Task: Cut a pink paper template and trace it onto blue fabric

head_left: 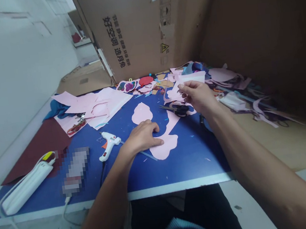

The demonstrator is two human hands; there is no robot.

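Observation:
Two pink cloud-shaped paper cut-outs lie flat on the blue tabletop: a near one [166,148] and a far one [141,113]. Between them is my left hand [143,136], thumb and fingers apart, with the thumb tip at the edge of the near cut-out. Further right, my right hand [198,95] is raised over pink paper scraps, its fingers bent together. Whatever is between those fingertips, if anything, cannot be made out. Black-handled scissors [179,110] lie just left of that hand, over a pink paper offcut [172,121].
At left are a white glue gun [109,144], a white power strip [28,187], a blurred-out object [76,170] and a dark red sheet [37,151]. Pink paper sheets [112,101] lie behind. Scraps crowd the back and right, beside tall cardboard [137,31].

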